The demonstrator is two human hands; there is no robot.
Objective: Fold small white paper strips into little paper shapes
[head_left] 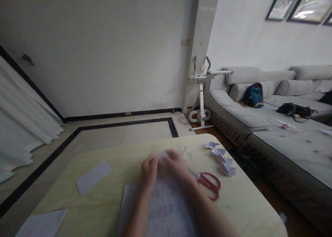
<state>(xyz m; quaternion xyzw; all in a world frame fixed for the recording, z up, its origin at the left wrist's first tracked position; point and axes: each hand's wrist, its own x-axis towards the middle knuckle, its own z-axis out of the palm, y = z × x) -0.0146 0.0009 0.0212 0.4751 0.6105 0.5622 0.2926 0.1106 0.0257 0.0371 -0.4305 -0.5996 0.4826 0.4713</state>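
Note:
Between my two hands is a small piece of white paper [162, 156], held just above the far end of a written-on sheet [168, 209]. My left hand [149, 169] pinches its left side with curled fingers. On the other side my right hand [176, 165] grips it, slightly blurred, with the fingertips partly hidden. Scissors with red handles [209, 185] lie right beside my right wrist, their blades partly covered by it. Several folded white paper pieces [221, 158] sit in a row near the table's right edge. Thin paper scraps [185, 153] lie just beyond my right hand.
On the left of the pale wooden table [103, 209] lie a white paper strip [93, 177] and another paper sheet [43, 224]. A grey sofa [241, 116] with a blue backpack [253, 96] and a black bag [295, 109] stands right. White exercise equipment [201, 98] is by the wall.

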